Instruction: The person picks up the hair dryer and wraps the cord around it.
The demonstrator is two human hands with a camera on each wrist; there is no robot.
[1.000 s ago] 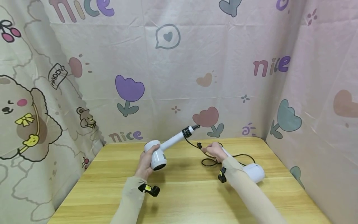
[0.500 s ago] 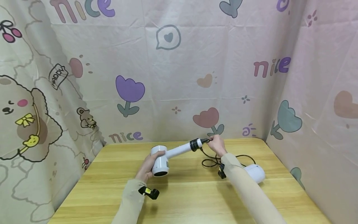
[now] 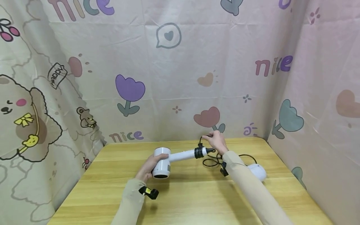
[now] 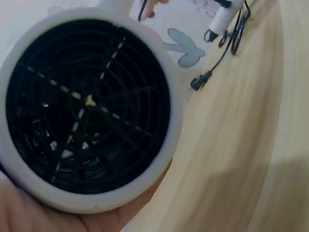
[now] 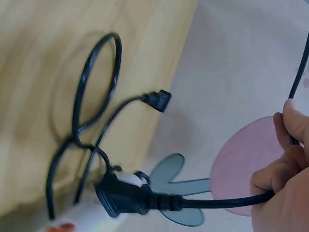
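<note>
My left hand [image 3: 150,164] grips a white hair dryer [image 3: 162,162] round its barrel, holding it over the table with the handle pointing right, nearly level. In the left wrist view the dark round grille [image 4: 89,106] of that hair dryer fills much of the picture. Its black cord [image 3: 198,152] is coiled round the handle near the end. My right hand [image 3: 217,142], just above the handle's end, pinches the cord between thumb and fingers. In the right wrist view a black plug [image 5: 123,195] hangs on the stretch of cord below that hand.
A second white hair dryer [image 3: 257,172] lies on the wooden table [image 3: 185,197] at the right, partly behind my right forearm. Its looped black cord [image 5: 82,96] and plug [image 5: 158,100] lie beside it. A patterned curtain [image 3: 168,78] encloses the table's back and sides.
The held hair dryer has shifted slightly right and its handle has swung down towards level. My right hand has risen from low over the table to the handle's end and now holds the cord there.
</note>
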